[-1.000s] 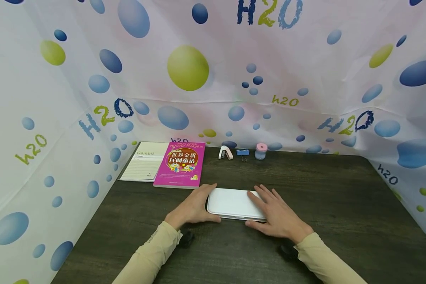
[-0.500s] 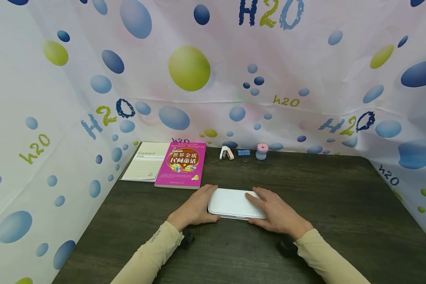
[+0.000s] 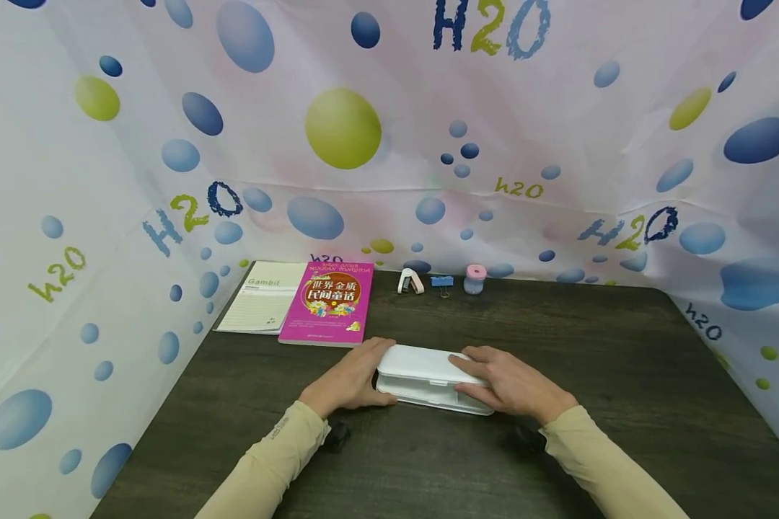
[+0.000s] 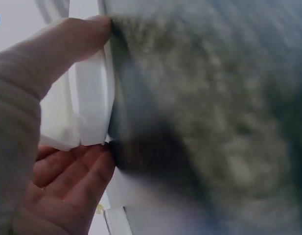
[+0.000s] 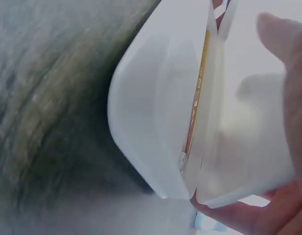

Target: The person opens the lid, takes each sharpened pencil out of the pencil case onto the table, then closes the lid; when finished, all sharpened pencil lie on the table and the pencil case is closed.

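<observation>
Item: white plastic case, near centre of the desk.
Lid: raised a crack along the near edge; a pencil shows in the gap.
Long axis: left to right; opening faces the person.
Left hand: grip curled round the left end, steadying the base.
Right hand: grip pinching the lid's right end, thumb under its edge, likely to lift it.
Far edge: pink book, notebook, stapler.

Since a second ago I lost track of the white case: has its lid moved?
Yes. The white case lay flat and closed; now its lid is raised off the base, while the base stays short of the pink book.
</observation>
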Tool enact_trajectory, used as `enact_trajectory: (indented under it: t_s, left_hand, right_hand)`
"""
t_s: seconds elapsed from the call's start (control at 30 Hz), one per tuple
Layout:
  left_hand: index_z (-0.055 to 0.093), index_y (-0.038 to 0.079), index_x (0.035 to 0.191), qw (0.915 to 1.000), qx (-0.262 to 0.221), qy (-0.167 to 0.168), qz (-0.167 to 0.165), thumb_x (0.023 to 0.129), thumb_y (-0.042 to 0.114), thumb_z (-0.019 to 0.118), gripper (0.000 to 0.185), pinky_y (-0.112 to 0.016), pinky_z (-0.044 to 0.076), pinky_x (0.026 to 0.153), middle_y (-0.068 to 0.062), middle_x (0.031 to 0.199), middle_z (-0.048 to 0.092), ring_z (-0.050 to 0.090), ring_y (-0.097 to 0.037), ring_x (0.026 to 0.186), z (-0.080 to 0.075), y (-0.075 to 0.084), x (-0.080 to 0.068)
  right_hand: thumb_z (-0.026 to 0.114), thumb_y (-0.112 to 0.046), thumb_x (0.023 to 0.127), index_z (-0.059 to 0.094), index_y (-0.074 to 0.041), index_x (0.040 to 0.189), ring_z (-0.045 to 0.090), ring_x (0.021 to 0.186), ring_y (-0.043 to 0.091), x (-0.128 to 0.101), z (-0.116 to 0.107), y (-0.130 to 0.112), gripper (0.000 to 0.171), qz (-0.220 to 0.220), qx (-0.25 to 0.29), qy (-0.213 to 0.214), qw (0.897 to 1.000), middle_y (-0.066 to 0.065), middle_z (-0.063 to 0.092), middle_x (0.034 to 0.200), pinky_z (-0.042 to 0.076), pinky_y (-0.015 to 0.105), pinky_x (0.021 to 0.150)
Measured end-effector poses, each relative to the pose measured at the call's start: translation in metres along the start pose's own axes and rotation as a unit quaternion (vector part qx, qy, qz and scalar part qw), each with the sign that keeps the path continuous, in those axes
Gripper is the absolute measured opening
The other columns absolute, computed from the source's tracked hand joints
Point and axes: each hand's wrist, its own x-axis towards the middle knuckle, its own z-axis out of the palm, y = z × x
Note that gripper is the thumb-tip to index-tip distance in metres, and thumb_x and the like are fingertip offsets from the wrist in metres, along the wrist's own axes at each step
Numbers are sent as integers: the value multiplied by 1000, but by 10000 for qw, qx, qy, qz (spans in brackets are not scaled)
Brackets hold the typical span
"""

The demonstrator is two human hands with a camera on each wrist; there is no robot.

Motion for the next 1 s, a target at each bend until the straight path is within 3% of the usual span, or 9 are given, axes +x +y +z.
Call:
enact_trajectory:
  t_s: [0.17, 0.53, 0.8, 0.93, 1.0]
  left_hand:
    - [45, -2, 141, 10000, -2, 74, 27, 72, 44, 88, 94, -38, 47, 103, -9, 132, 55, 54, -19, 116, -2, 1, -2]
    - [47, -1, 141, 9982, -400, 191, -406, 65, 47, 92, 100, -40, 48, 100, -8, 124, 56, 55, -21, 109, -3, 3, -2]
    - [47, 0, 142, 9933, -851, 347, -705, 72, 49, 87, 94, -45, 46, 102, -9, 126, 57, 54, -26, 116, 2, 2, -5]
    - [43, 1, 145, 9912, -907, 285, -922, 72, 50, 87, 98, -49, 42, 107, -13, 136, 53, 49, -31, 126, 4, 4, -6]
    - [40, 2, 147, 9899, -945, 296, -1017, 72, 50, 87, 101, -50, 40, 109, -14, 139, 51, 47, -33, 130, 4, 5, -7]
  right_hand:
    - [55, -50, 99, 58, -11, 140, 62, 116, 33, 2, -7, 3, 56, 169, 531, -127, 9984, 19, 61, 133, 55, 48, 91]
    - [58, -45, 99, 58, -9, 140, 63, 117, 31, 11, -13, 11, 54, 79, 1223, -266, 9921, 20, 60, 135, 55, 47, 91]
    - [59, -42, 99, 61, -13, 137, 63, 117, 17, 15, -16, 19, 48, 220, 2003, -274, 9791, 4, 64, 132, 55, 43, 93]
    - [59, -37, 100, 65, -14, 132, 65, 110, 11, 14, -21, 26, 40, 349, 2299, -210, 9724, 1, 67, 126, 57, 37, 87]
    - [59, -32, 101, 67, -14, 130, 67, 97, 8, 13, -25, 31, 35, 407, 2424, -109, 9693, 0, 69, 123, 57, 32, 77]
